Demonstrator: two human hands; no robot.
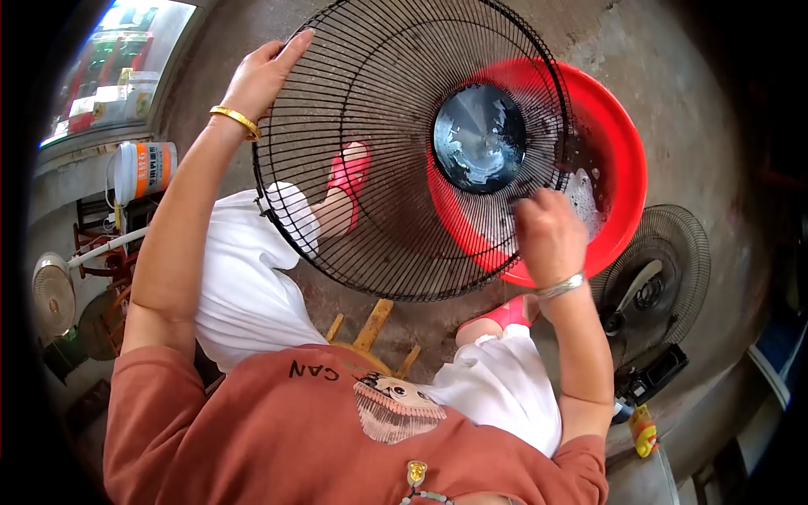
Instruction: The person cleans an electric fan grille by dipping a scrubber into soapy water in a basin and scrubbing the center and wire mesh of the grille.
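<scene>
The left hand (264, 79) grips one round black wire fan grille (465, 139); right of that grip sits one round red plastic basin (624, 168). The right hand (552, 236) curls, contents unclear.

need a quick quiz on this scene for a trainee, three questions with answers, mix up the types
1. True or false: the left hand holds the grille at its rim.
2. What is beside the basin, at its lower right in the view?
a) a ladder
b) a fan
c) a bicycle
3. Which wrist wears the silver bracelet?

Key:
1. True
2. b
3. The right
</scene>
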